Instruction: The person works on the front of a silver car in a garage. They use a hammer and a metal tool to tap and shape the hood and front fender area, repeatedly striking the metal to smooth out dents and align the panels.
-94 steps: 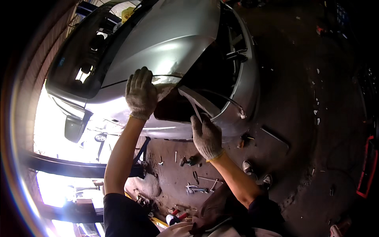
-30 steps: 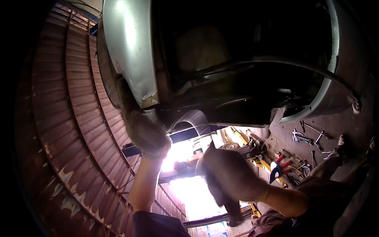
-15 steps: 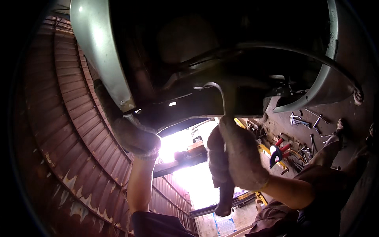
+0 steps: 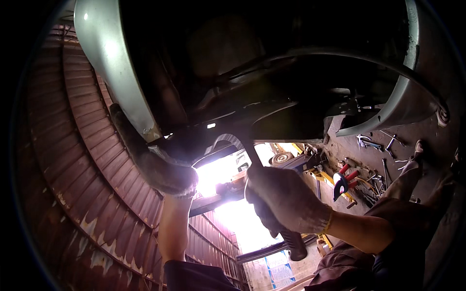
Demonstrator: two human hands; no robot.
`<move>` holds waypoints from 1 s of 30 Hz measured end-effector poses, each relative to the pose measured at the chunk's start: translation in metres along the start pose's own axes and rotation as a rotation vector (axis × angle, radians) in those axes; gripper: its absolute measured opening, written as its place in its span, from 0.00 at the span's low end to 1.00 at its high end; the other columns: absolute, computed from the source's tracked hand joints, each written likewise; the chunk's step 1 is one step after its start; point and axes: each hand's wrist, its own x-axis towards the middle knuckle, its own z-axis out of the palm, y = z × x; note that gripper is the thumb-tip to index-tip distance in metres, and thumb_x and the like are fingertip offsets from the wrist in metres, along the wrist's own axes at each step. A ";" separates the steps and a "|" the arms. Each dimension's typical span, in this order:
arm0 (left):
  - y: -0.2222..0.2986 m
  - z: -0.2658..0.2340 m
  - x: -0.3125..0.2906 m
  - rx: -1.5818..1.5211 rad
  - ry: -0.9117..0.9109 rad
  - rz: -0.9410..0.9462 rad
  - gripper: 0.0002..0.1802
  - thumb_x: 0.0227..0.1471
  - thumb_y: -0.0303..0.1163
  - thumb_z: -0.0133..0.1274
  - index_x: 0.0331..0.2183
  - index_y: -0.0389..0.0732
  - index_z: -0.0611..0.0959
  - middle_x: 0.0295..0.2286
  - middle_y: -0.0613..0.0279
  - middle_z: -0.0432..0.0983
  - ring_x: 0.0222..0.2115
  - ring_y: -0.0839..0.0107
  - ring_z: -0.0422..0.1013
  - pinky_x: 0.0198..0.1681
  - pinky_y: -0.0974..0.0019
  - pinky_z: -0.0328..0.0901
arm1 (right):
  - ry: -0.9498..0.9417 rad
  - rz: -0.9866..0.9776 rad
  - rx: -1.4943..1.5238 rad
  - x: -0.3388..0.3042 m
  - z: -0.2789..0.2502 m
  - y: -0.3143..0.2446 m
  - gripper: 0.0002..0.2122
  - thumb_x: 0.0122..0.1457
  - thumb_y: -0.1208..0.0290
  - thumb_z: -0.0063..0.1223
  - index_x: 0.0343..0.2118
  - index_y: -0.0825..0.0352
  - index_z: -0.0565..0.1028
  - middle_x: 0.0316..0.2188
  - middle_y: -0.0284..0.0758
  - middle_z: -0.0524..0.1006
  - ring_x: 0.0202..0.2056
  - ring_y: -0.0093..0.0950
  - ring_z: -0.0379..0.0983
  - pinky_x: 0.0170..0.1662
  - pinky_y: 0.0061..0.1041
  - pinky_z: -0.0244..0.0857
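Gripping the dark-handled tool [image 4: 294, 245] in the gloved right hand [image 4: 291, 199], fingers wrapped round its handle; I see its curved metal head [image 4: 227, 139] against the lower part of the dark wheel-arch opening [image 4: 223, 43]. Gloved left hand [image 4: 162, 169] open, fingers extended along the outer side of the silver panel [image 4: 110, 53]; contact I cannot tell. Ribbed reddish wall [image 4: 87, 140] leftward; hand tools [image 4: 371, 143] on the floor [image 4: 427, 133], right.

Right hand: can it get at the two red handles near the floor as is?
Probably not: the right hand has its grip closed round a dark-handled tool, and the red handles look to lie well below it.
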 end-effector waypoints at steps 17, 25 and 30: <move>0.005 0.009 -0.009 0.065 0.119 0.039 0.38 0.58 0.45 0.43 0.56 0.20 0.66 0.54 0.33 0.67 0.58 0.40 0.64 0.62 0.46 0.60 | -0.040 0.061 0.020 0.010 -0.020 -0.012 0.11 0.68 0.65 0.47 0.36 0.68 0.76 0.25 0.31 0.77 0.24 0.20 0.74 0.27 0.19 0.73; 0.004 0.024 -0.022 0.113 0.261 0.052 0.35 0.57 0.42 0.45 0.55 0.20 0.68 0.53 0.33 0.69 0.56 0.40 0.66 0.61 0.45 0.62 | 0.094 -0.490 -0.771 0.015 -0.021 -0.015 0.02 0.63 0.78 0.50 0.32 0.69 0.72 0.22 0.33 0.74 0.25 0.26 0.76 0.28 0.24 0.74; 0.003 0.019 -0.033 0.189 0.358 0.040 0.34 0.56 0.40 0.46 0.54 0.20 0.69 0.52 0.33 0.71 0.55 0.39 0.68 0.60 0.45 0.64 | -0.073 -0.565 0.239 0.017 0.002 0.015 0.13 0.69 0.63 0.44 0.32 0.67 0.72 0.16 0.29 0.71 0.16 0.21 0.70 0.20 0.21 0.68</move>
